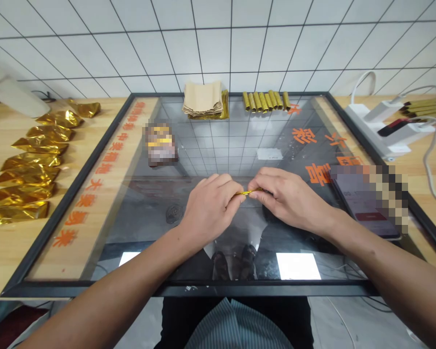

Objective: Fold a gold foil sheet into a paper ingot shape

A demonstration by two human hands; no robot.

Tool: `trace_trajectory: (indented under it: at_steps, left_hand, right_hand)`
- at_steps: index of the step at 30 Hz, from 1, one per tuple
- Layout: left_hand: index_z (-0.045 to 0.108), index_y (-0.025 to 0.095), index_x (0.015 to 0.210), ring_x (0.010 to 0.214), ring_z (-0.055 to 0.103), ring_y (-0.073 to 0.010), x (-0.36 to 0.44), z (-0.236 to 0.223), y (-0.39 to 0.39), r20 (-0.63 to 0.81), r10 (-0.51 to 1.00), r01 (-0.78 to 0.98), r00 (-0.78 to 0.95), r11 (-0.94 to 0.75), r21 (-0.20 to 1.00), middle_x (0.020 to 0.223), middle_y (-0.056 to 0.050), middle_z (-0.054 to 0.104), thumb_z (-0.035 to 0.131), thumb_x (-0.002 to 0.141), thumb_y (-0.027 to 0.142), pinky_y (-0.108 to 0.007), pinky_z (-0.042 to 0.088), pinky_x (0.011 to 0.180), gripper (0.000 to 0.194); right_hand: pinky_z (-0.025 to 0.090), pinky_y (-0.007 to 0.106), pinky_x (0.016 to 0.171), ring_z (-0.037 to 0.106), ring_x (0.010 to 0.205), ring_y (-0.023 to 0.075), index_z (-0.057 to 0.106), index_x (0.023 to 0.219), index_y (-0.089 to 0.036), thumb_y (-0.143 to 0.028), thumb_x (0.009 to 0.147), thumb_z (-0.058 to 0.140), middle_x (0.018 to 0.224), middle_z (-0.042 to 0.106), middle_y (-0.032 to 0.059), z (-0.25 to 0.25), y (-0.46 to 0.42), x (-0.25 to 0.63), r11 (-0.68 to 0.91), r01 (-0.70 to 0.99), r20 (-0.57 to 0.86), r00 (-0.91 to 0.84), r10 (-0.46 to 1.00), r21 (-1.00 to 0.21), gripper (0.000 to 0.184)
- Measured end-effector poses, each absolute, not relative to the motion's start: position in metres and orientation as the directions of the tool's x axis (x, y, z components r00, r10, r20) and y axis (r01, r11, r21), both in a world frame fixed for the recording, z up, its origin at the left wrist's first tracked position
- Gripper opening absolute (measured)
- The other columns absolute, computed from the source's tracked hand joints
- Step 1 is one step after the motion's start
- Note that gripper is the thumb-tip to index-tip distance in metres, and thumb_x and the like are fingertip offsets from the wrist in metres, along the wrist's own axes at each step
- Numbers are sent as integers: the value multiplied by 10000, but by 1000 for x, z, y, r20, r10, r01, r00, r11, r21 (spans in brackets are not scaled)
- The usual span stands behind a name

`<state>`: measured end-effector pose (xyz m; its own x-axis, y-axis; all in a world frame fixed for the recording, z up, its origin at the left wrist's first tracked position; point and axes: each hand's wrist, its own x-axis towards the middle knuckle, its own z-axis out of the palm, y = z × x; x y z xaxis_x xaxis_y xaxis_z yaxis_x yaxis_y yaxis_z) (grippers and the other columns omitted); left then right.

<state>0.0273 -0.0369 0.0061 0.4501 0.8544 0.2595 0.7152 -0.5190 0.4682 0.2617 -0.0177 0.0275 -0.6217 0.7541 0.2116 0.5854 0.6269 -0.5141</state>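
Observation:
A thin twist of gold foil (246, 192) spans the small gap between my two hands, above the middle of the glass tabletop (218, 169). My left hand (212, 206) pinches its left end between thumb and fingers. The right end sits in a similar pinch of my right hand (285, 194). Most of the foil is hidden by my fingers. Farther back lies a stack of brown paper sheets (202, 98), with gold foil sheets (225, 104) showing under it. To the right of that stack, several short gold rolls (265, 102) lie in a row.
Crumpled gold foil wrappers (31, 160) line the wood at left. A partly blurred packet (161, 144) lies left of centre. A phone (363, 203) rests near my right forearm; beyond it are a power strip (376, 133) and white cables (427, 155). A black frame (240, 290) edges the glass.

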Motion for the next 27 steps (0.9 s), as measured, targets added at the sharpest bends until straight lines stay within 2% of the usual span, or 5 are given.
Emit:
trace_trajectory:
  at_steps: [3, 8, 17, 22, 27]
  left_hand:
    - [658, 210, 861, 861, 591, -182, 27, 9, -38, 261, 867, 669, 424, -494, 556, 865, 11, 674, 606, 1028, 171, -338, 394, 749, 179]
    - [638, 200, 817, 805, 590, -147, 26, 12, -38, 273, 911, 581, 310, -409, 703, 822, 26, 647, 612, 977, 126, -304, 387, 714, 178]
    - [673, 220, 838, 765, 554, -154, 31, 15, -39, 269, 894, 611, 358, -442, 657, 753, 35, 628, 655, 974, 188, -315, 370, 731, 141]
    - [660, 206, 835, 746, 559, -124, 30, 20, -40, 286, 912, 431, 294, -394, 811, 766, 45, 620, 613, 994, 183, -283, 409, 720, 167]
    - [676, 200, 837, 724, 544, -119, 30, 23, -40, 218, 940, 309, 262, -296, 904, 765, 41, 621, 628, 1003, 254, -267, 421, 692, 181]
  right_hand:
    - [472, 348, 798, 642, 868, 203, 723, 1003, -212, -230, 1062, 615, 950, 700, 43, 29, -19, 259, 599, 559, 219, -600, 770, -573, 124]
    - [472, 315, 740, 644, 802, 166, 726, 935, -228, -282, 1009, 732, 894, 733, -7, 28, -16, 259, 431, 517, 184, -461, 868, -740, 91]
    - [452, 317, 717, 623, 771, 152, 732, 882, -219, -264, 998, 723, 854, 728, -16, 36, -20, 259, 418, 485, 168, -478, 862, -768, 125]
    - [441, 312, 690, 578, 754, 152, 765, 948, -220, -360, 964, 782, 835, 692, -10, 34, -19, 255, 191, 313, 48, -412, 910, -930, 142]
    - [408, 298, 665, 535, 740, 139, 780, 969, -214, -421, 925, 836, 826, 667, -7, 34, -16, 254, 66, 149, -2, -411, 911, -987, 219]
